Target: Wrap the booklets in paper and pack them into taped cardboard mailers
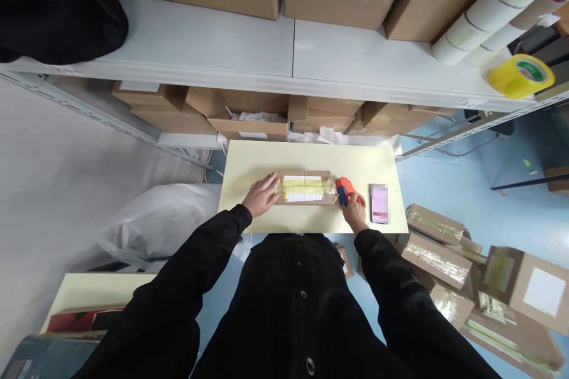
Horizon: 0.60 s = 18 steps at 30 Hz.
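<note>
On the pale yellow table (267, 157) lies a small brown cardboard box (306, 173), with a white label and clear tape running along its top. My left hand (262, 194) rests on the box's left end, fingers stretched out over it. In my right hand (354, 211) is an orange and blue tape dispenser (347, 187), held at the box's right end where the tape strip reaches over the edge. Whether the strip is still joined to the dispenser I cannot tell.
A phone (379, 204) lies right of my right hand. Behind the table stands a grey shelf (213, 29) with cardboard boxes, label rolls (484, 12) and yellow tape (515, 80). Taped boxes (440, 257) are piled at the lower right; a clear plastic bag (164, 219) sits at left.
</note>
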Tool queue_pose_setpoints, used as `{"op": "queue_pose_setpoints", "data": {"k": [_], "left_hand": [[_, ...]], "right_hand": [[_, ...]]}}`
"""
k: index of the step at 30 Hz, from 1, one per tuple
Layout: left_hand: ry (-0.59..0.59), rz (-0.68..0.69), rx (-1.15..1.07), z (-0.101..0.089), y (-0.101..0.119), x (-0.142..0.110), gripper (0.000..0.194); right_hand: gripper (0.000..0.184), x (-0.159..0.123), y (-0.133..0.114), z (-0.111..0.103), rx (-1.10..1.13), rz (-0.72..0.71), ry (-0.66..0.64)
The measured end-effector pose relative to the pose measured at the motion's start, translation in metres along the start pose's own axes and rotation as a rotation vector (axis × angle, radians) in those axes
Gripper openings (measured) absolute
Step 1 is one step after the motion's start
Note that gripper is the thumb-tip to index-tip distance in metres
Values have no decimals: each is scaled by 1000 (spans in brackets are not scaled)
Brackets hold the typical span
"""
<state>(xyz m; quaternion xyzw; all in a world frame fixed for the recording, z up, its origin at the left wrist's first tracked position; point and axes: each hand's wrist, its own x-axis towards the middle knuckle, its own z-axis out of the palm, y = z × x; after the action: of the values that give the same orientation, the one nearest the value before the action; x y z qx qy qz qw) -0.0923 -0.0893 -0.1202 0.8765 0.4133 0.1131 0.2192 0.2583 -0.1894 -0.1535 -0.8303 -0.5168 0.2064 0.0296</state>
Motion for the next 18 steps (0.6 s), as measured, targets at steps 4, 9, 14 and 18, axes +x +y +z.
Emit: {"op": "queue_pose_setpoints", "data": {"k": [4,9,14,18], "left_hand": [[23,17,-7,4,0,-2,53],[69,36,-15,10,-1,-3,53],[87,38,-29,10,2,-3,52],[73,17,-50,8,3,-4,52]], "right_hand": [[50,13,11,-29,333,-45,154],[55,29,-22,-103,786,-270,257],[33,32,-108,-127,799,-517,109],[43,34,-138,-111,728,-545,-109]]}}
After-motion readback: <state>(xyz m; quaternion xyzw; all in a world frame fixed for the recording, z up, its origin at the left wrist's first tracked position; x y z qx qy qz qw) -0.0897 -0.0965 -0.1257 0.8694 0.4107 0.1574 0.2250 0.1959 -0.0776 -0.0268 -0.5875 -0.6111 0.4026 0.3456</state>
